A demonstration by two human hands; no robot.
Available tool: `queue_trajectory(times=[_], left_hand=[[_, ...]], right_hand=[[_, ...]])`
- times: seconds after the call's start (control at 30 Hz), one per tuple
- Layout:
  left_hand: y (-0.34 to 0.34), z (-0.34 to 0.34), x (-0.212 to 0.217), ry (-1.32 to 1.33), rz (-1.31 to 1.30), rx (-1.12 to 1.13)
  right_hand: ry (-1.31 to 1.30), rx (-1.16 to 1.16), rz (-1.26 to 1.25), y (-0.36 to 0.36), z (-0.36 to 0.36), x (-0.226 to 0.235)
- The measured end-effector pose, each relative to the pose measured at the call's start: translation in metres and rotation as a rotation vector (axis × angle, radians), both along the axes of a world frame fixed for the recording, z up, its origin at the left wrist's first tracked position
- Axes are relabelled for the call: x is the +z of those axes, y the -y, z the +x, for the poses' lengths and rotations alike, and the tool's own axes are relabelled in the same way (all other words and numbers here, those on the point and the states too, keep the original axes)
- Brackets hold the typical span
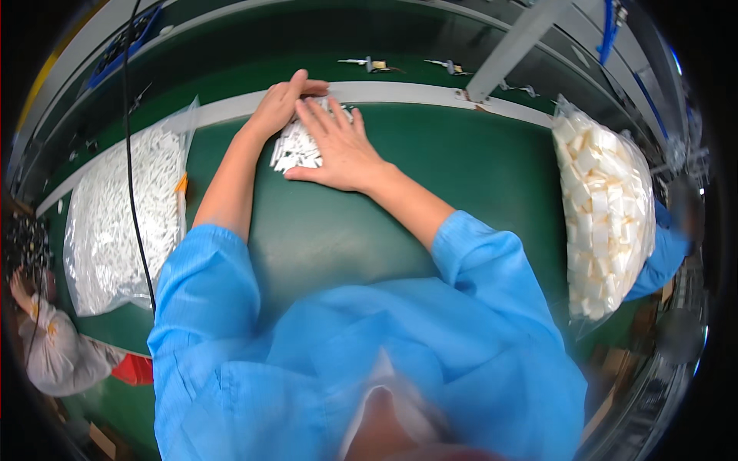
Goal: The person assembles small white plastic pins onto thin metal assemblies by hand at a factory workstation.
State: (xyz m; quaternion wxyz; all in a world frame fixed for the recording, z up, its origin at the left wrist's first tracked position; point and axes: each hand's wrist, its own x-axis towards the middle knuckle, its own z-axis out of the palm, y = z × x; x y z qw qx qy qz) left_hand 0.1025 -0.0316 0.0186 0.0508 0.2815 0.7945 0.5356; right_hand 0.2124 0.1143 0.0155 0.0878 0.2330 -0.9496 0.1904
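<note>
Head view: both hands, left hand (278, 107) and right hand (338, 147), lie open and flat, cupped around a small heap of white plastic pieces (296, 150) at the far middle of the green desk (461, 169), apparently corralling it, clear bags of white parts lying left (115, 215) and right (603, 207).

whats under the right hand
A pile of small white pieces on the green table shows beside the right hand. What lies beneath the palm is covered.
</note>
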Motion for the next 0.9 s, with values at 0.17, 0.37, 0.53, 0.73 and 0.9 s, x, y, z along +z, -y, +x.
queue_trajectory(times=[0.17, 0.37, 0.53, 0.73, 0.9], left_hand=[[-0.005, -0.001, 0.002, -0.011, -0.016, 0.044], [-0.008, -0.003, -0.001, 0.0, 0.005, 0.091], [-0.005, -0.006, -0.003, -0.053, 0.014, 0.062], [-0.004, -0.003, 0.002, 0.039, 0.075, 0.045], [0.0, -0.007, 0.005, 0.173, 0.221, 0.079]], right_hand=[[-0.039, -0.035, -0.048, -0.001, -0.005, -0.002], [-0.096, -0.013, -0.139, -0.003, -0.012, -0.001], [-0.596, 0.233, -0.23, 0.001, 0.005, 0.018], [-0.532, 0.496, -0.169, 0.049, 0.011, 0.003], [-0.534, 0.281, -0.08, 0.039, -0.003, -0.005]])
